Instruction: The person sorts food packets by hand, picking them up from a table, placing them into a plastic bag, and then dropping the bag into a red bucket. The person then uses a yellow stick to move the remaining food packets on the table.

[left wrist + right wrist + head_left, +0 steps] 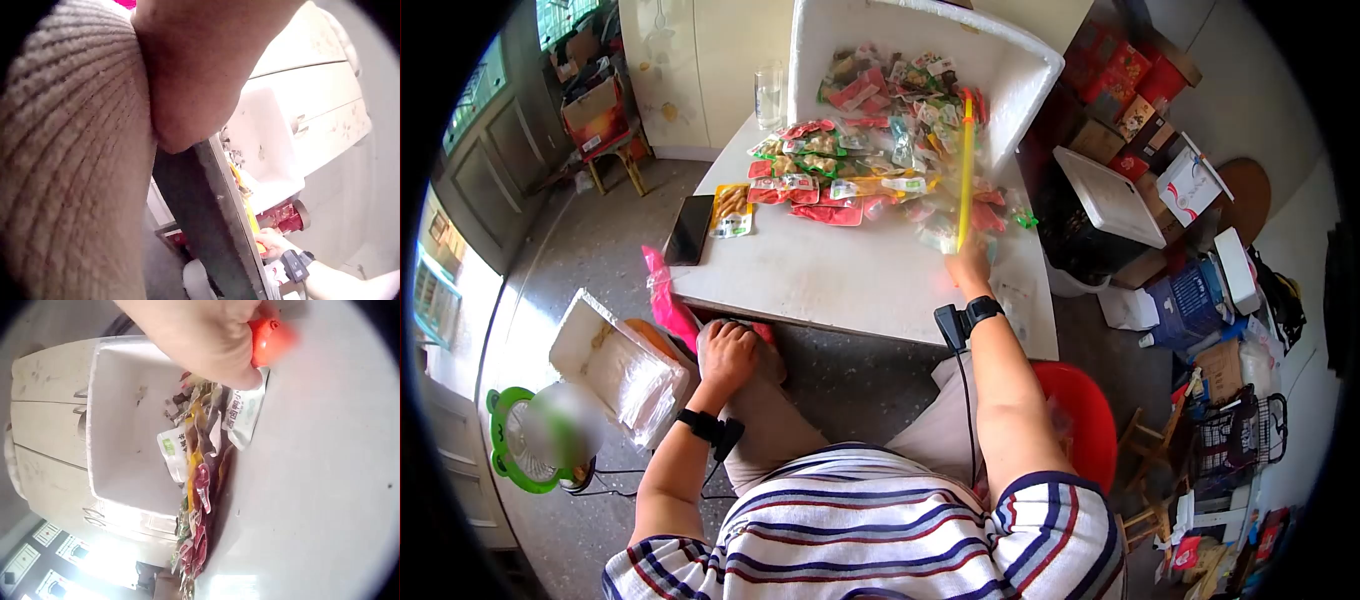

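My right hand grips one end of a long yellow stick over the table's right part, and the stick reaches over the packets. In the right wrist view, an orange-red piece shows at the hand, beside a white packet. My left hand rests on my left knee, fingers relaxed, holding nothing; the left wrist view shows only part of this hand against the trouser leg. Many snack packets lie heaped at the mouth of a tipped foam box.
A phone and a yellow packet lie at the table's left; a glass stands behind. Pink plastic hangs at the left corner. A foam box and green fan are lower left, a red stool right.
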